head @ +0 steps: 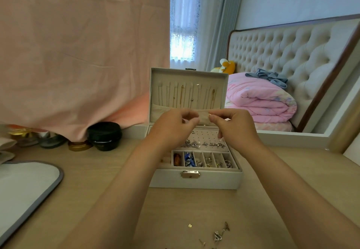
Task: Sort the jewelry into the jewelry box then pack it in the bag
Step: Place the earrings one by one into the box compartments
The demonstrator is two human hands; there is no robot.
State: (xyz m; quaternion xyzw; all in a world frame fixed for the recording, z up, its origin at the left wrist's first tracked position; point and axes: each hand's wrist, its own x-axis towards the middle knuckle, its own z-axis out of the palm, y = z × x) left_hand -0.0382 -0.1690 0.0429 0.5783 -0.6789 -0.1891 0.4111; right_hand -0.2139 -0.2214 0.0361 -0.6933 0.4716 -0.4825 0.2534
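Jewelry is mostly sorted already: the box stands open in the middle of the desk, necklaces hang in its upright lid, earrings sit on the holed panel, and the near compartments hold rings and beads. Both hands hover above the box, close together. The right hand pinches a small gold piece between thumb and forefinger. The left hand has its fingers curled toward it, but whether it holds anything cannot be told. Sorting is not finished: a few loose pieces lie on the near desk, well apart from the box. After those, the lid must be closed and latched and the box packed. A grey-edged thing at the near left may be the bag, though that is unclear.
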